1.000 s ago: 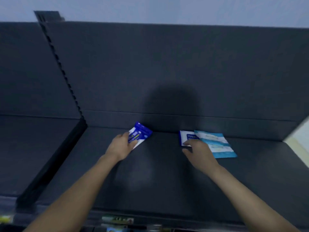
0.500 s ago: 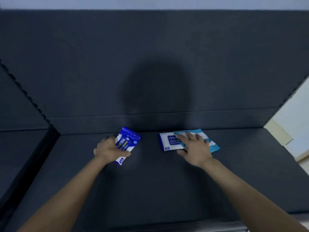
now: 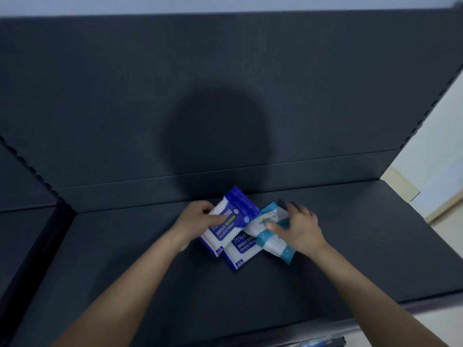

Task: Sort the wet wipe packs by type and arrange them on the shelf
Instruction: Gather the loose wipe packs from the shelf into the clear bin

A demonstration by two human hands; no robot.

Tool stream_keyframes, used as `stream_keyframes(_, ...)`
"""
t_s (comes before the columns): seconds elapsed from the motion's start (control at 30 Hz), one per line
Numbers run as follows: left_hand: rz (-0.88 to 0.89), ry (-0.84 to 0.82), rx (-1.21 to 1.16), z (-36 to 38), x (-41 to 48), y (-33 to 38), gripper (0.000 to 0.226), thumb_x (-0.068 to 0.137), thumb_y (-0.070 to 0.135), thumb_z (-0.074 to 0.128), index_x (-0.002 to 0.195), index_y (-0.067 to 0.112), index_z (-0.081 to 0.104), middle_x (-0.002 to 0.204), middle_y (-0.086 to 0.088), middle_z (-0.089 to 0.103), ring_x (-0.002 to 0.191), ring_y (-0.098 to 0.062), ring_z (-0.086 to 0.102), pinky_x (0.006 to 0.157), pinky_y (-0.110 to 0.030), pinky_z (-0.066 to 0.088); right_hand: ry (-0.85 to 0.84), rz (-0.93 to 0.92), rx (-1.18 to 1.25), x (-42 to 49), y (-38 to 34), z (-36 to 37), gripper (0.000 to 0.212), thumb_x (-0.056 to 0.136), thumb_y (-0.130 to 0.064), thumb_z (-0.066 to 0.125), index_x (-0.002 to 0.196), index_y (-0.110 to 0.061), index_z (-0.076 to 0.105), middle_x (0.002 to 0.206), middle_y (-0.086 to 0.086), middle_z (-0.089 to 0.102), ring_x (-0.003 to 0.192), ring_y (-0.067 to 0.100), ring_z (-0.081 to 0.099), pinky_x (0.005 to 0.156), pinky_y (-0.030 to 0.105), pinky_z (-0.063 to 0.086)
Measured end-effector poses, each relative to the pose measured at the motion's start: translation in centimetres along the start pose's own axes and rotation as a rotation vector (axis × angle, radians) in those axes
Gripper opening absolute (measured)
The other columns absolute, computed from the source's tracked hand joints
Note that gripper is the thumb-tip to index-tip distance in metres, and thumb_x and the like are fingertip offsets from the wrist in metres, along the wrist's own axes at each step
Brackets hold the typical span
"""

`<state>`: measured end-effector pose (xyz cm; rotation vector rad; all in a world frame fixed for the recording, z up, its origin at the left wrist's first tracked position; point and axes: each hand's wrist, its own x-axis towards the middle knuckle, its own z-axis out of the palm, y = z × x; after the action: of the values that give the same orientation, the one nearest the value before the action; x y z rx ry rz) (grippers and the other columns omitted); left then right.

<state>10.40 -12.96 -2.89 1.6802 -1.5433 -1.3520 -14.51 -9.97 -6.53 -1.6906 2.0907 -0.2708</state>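
On the dark shelf board (image 3: 150,271) my left hand (image 3: 195,221) grips a dark blue and white alcohol wipe pack (image 3: 235,216), tilted, its far end near the back panel. A second blue and white alcohol wipe pack (image 3: 241,249) lies flat just below it, partly covered by the first pack and by a teal pack. My right hand (image 3: 300,229) holds that teal and white wipe pack (image 3: 273,236) by its middle, thumb on top, overlapping the second blue pack's right side.
The dark back panel (image 3: 225,96) rises right behind the packs. A slotted upright (image 3: 37,176) splits off another shelf bay on the left. The shelf's right end meets a pale wall (image 3: 438,159). Its front edge (image 3: 375,319) runs at lower right.
My left hand has carried its blue pack right, beside the other two. My right hand, which lay flat on the packs, has closed on the teal pack and lifted it over the second blue pack.
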Motion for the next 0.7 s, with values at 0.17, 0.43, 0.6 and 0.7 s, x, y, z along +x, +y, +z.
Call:
stream_keyframes(0.17,0.046,-0.104,0.316,2.7,-0.4,-0.3,0.031,0.073,0.019,0.078,0.094,0.011,0.056,0.093,-0.001,0.067,0.081,-0.015,0.066,0.071,-0.033,0.054,-0.069,0.116,0.144,0.4,-0.1,-0.5,0.080,0.047,-0.070,0.069,0.110,-0.023,0.052,0.116,0.000,0.056,0.113,0.026,0.049,0.094,0.043,0.046)
stream_keyframes(0.43,-0.052,-0.166,0.342,3.5,-1.4,-0.7,0.031,0.070,0.015,0.082,0.092,0.017,0.060,0.097,0.002,0.070,0.086,-0.013,0.067,0.082,-0.035,0.057,-0.258,0.221,0.195,0.5,-0.9,-2.3,0.059,0.052,-0.049,0.085,0.088,-0.013,0.056,0.104,0.002,0.062,0.106,0.023,0.057,0.092,0.039,0.051)
stream_keyframes(0.6,-0.034,-0.092,0.218,3.6,-2.9,-0.9,0.031,0.077,0.012,0.075,0.092,0.019,0.050,0.097,0.002,0.065,0.088,-0.013,0.065,0.072,-0.029,0.055,-0.247,0.139,0.565,-0.3,-1.6,-2.6,0.041,0.063,-0.009,0.086,0.094,-0.012,0.059,0.093,0.006,0.068,0.084,0.021,0.068,0.075,0.039,0.058)
stream_keyframes(0.7,-0.035,0.012,0.112,3.1,-4.0,-1.4,0.031,0.076,0.008,0.074,0.095,0.018,0.052,0.098,0.000,0.068,0.090,-0.016,0.066,0.081,-0.036,0.056,-0.237,0.112,0.729,-0.4,-2.8,-2.6,0.033,0.069,-0.002,0.082,0.093,-0.010,0.061,0.088,0.007,0.069,0.077,0.021,0.068,0.060,0.033,0.055)
